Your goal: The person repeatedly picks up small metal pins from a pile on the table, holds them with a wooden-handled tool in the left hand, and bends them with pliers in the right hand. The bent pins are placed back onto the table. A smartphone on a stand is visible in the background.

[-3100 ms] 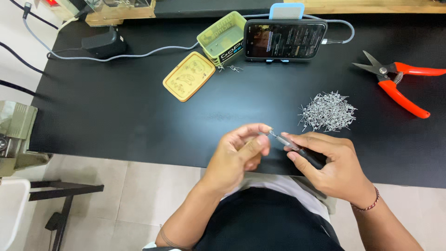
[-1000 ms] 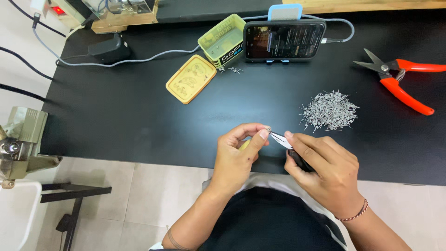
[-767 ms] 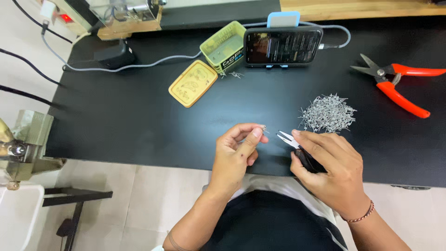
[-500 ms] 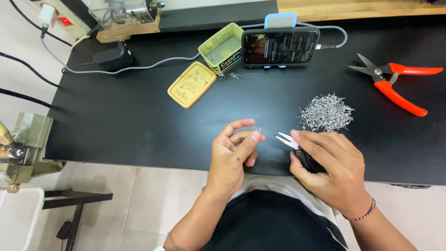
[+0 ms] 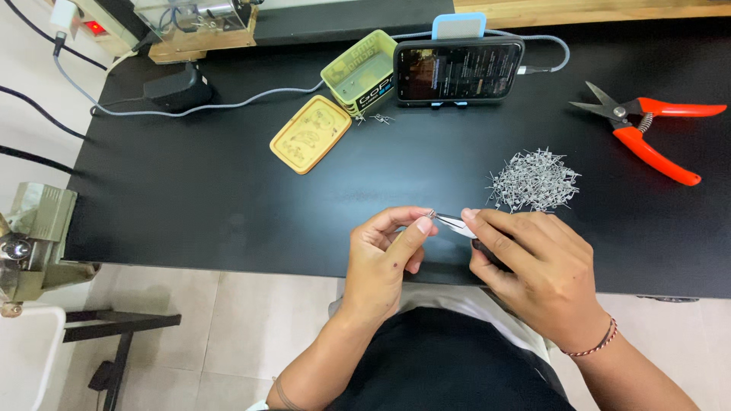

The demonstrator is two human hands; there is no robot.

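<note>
Left hand [image 5: 384, 255] pinches a tiny wire piece [image 5: 431, 215] against pliers [image 5: 455, 224] gripped by the right hand [image 5: 537, 270], wire pile [image 5: 533, 180] at one o'clock.

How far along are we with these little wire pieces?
Done: a few pieces lie beside the green tin. In hand: the right hand holds pliers on one small piece that the left hand pinches. Left: a large pile sits near the red cutters.

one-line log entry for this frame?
left hand: pinches small metal piece | right hand: holds pliers, tips at piece | pile of metal bits beside right hand | table
</note>
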